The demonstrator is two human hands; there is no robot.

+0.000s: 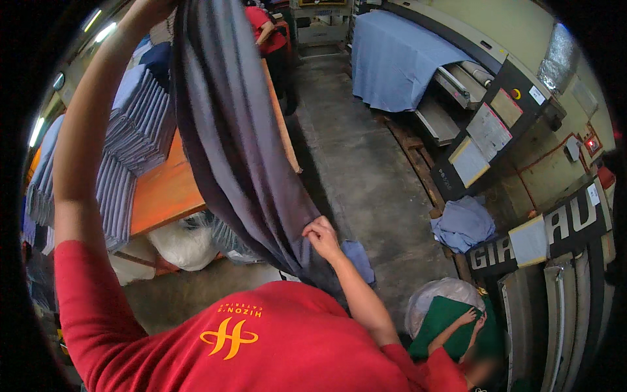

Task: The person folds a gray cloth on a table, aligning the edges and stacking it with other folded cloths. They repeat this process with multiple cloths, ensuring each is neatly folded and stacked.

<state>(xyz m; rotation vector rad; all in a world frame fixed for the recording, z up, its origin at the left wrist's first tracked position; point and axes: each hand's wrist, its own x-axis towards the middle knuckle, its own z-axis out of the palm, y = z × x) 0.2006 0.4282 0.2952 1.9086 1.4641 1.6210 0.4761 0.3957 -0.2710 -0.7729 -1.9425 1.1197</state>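
Observation:
A long dark grey cloth (245, 130) hangs in loose folds in front of me, from the top edge of the view down to my waist. My left hand (155, 8) is raised high at the upper left and grips the cloth's upper part; its fingers are partly cut off by the frame. Lower down, my right hand (320, 234) pinches the cloth's right edge between closed fingers. The bottom of the cloth passes behind my red shirt.
Folded blue-grey cloths (134, 124) stand stacked on an orange table (166, 189), with bagged bundles (186, 245) underneath. Blue fabric (405, 59) drapes over a machine at right; a blue cloth heap (464, 224) lies below. One person handles green cloth (447, 320); another stands far off.

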